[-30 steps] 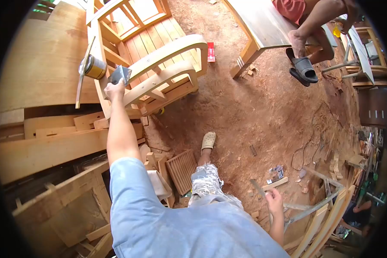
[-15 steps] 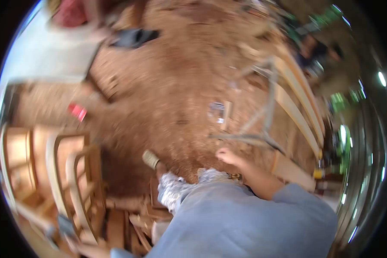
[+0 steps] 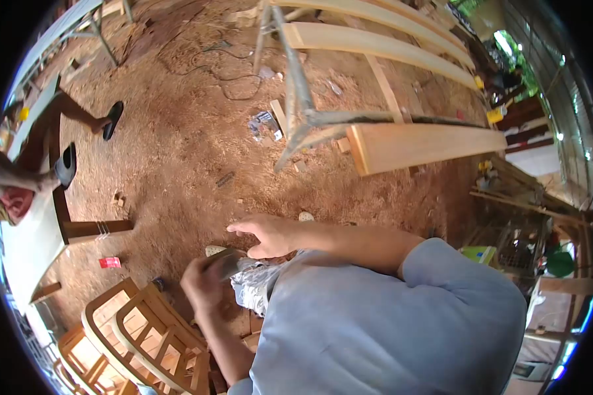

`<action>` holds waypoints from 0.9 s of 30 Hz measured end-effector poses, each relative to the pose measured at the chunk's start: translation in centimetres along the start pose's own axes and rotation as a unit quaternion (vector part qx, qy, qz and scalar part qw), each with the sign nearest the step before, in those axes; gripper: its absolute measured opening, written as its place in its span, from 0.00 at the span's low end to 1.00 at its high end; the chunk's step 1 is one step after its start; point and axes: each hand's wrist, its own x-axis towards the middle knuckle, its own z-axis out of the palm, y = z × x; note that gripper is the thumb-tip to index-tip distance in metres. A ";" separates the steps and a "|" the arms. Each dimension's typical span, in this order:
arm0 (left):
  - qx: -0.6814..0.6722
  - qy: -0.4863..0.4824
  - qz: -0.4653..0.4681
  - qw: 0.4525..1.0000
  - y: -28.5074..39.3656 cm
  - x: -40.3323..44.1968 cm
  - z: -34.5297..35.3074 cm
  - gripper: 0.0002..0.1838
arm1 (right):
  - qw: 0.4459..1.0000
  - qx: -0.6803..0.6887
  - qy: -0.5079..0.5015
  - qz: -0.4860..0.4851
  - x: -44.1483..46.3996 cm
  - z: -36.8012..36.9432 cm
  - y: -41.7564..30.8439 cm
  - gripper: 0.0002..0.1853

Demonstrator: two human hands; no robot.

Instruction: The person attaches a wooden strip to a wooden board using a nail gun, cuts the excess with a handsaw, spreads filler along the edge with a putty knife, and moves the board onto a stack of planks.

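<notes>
My left hand (image 3: 201, 284) is in front of my body, slightly blurred, with its fingers closed round a flat grey block (image 3: 225, 264). The block's exact kind cannot be made out. Close to it, my right hand (image 3: 267, 236) is held with the thumb and fingers apart and nothing between them. Its thumb comes near the block's upper end; whether they touch is unclear. Both hands are above my patterned trousers (image 3: 249, 289), with a light shoe (image 3: 213, 250) partly showing beyond.
Wooden chair frames (image 3: 145, 329) stand at lower left. Long planks (image 3: 428, 146) rest on a metal stand (image 3: 300, 125) ahead. Another person's legs (image 3: 72, 108) show beside a pale tabletop (image 3: 29, 253). A red packet (image 3: 110, 262) and a cable (image 3: 234, 79) lie on the shaving-strewn ground.
My view has turned to the right. My left hand has come from beside the chair frames to my front with the grey block, and my right hand has moved in towards it.
</notes>
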 end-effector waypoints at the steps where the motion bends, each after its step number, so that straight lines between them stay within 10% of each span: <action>1: -0.058 -0.070 0.062 0.994 3.9 0.0 2.8 0.07 | 0.994 0.010 -0.073 0.079 -1.5 -2.8 -1.6 0.28; 4: -0.159 -0.109 0.261 0.946 11.3 -0.5 10.8 0.08 | 0.960 0.033 -0.208 0.187 -7.3 -9.5 -2.0 0.27; 9: -0.111 -0.069 0.405 0.905 15.7 -1.4 18.1 0.19 | 0.977 0.023 -0.050 0.204 -17.5 -16.4 0.5 0.21; 14: -0.049 -0.095 0.237 0.966 14.2 -1.3 18.7 0.08 | 0.904 -0.164 0.143 0.367 -19.2 -27.8 2.4 0.19; 27: 0.094 -0.032 -0.133 0.986 -9.6 -9.5 14.0 0.14 | 0.905 -0.311 0.177 0.231 -15.2 -28.2 13.1 0.11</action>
